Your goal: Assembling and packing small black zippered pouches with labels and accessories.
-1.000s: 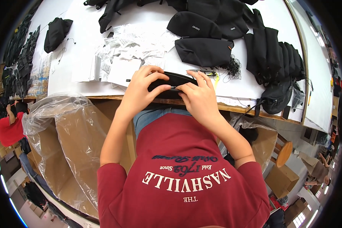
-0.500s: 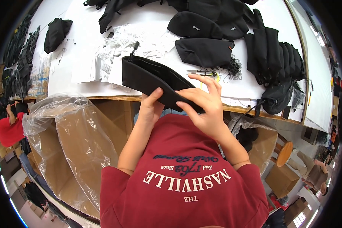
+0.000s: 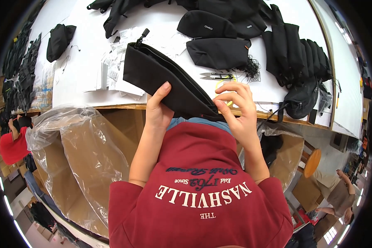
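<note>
A black zip pouch (image 3: pixel 161 78) lies tilted in front of me, its long top open along the zipper. A zip pull (image 3: pixel 143 34) sticks up at its upper left corner. My left hand (image 3: pixel 159 107) is closed on the pouch's near side, thumb on the outer face and the other fingers hidden beneath. My right hand (image 3: pixel 237 105) is at the pouch's right end, thumb and forefinger pinched together by the rim; anything between them is too small to make out. Just beyond this hand, black thread snips (image 3: pixel 217 76) lie on the white table.
White paper labels (image 3: pixel 126 51) are piled beyond the pouch. Several black pouches (image 3: pixel 217 53) and a tangle of black thread (image 3: pixel 252 68) lie at the back right. A plastic-lined carton (image 3: pixel 82 165) stands at my left, below the table edge. Other people are at the far sides.
The pouch has shifted left and away from me, showing more of its side. My right hand has slid from gripping its near side to pinching at its right end.
</note>
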